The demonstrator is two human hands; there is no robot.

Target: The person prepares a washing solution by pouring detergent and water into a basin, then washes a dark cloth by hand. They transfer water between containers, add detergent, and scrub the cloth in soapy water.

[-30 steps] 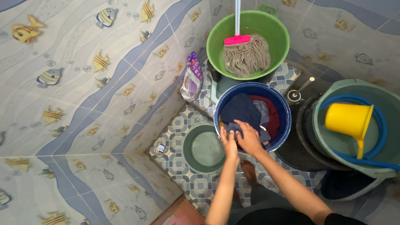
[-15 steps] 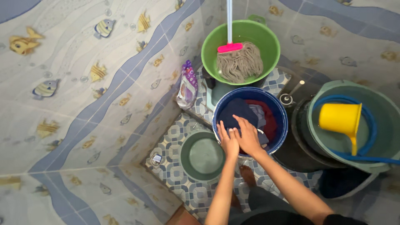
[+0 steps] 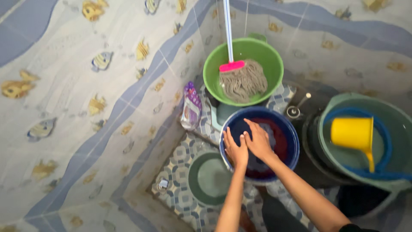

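Note:
A blue bucket (image 3: 292, 133) on the patterned tile floor holds dark blue, grey and red clothes (image 3: 281, 139). Both my hands are inside it, pressing down on the clothes near the front rim. My left hand (image 3: 235, 149) lies flat, fingers spread, next to my right hand (image 3: 259, 139), which rests palm down on the dark blue cloth, the two hands touching side by side. Neither hand visibly grips anything.
A green basin (image 3: 270, 58) with a grey string mop (image 3: 242, 81) stands behind the bucket. A purple pouch (image 3: 191, 105) leans on the tiled wall. A small green bowl (image 3: 208, 178) lies at front left. At right, a teal tub (image 3: 395, 114) holds a yellow dipper (image 3: 354, 133) and blue hose.
The view tilted and shifted, so everything sits lower in frame. My hands have pushed deeper into the bucket, and the clothes now lie lower inside it.

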